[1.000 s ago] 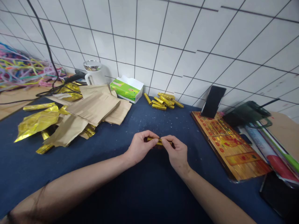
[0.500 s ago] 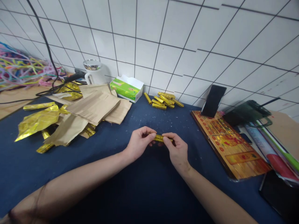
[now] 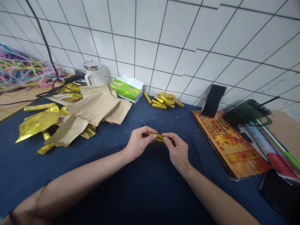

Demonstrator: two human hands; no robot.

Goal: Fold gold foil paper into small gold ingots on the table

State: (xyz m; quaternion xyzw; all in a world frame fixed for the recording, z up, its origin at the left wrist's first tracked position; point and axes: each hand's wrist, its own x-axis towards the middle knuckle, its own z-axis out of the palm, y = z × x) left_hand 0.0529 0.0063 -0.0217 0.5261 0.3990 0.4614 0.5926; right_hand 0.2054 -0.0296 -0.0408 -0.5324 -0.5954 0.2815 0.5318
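My left hand [image 3: 138,142] and my right hand [image 3: 177,150] meet over the middle of the dark blue table cover [image 3: 145,187]. Between their fingertips they pinch a small folded gold foil piece [image 3: 158,137], one hand at each end, held just above the cloth. Both hands are closed around it. A pile of similar folded gold foil pieces [image 3: 164,100] lies by the wall behind my hands.
Brown paper sheets [image 3: 93,107] and loose gold foil sheets [image 3: 38,122] lie at the left. A green tissue box [image 3: 126,89] and a white mug [image 3: 93,73] stand by the tiled wall. A stack of gold-and-red printed paper [image 3: 231,143] with a propped phone [image 3: 213,100] lies at right.
My hands have lifted slightly and shifted away from me with the gold foil piece, and the fingers have turned it a little. Nothing else on the table has moved.
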